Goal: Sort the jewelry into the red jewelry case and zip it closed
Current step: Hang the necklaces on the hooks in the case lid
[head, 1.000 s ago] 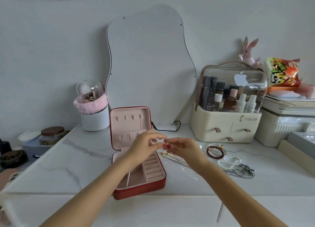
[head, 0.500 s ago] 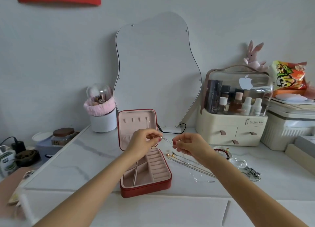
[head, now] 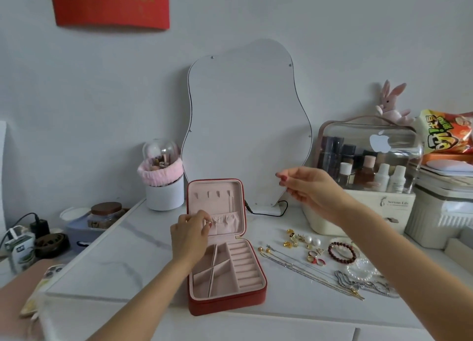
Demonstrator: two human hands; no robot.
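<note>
Hands have parted: the left hand [head: 190,232] now pinches a small earring [head: 210,222] against the lid pocket of the open red case [head: 227,303] at frame centre; the right hand [head: 304,187] lifts away, fingers pinched, contents unclear. Necklaces [head: 302,270] still wait right, on the worktop [head: 128,258].

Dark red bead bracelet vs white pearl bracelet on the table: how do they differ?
The dark red bead bracelet has dark, opaque beads; the white pearl bracelet has pale, glossy ones. The red one lies farther from the person, a single open ring; the pearl one looks bunched, nearer the silver chain. Both lie outside the red jewelry case.
</note>
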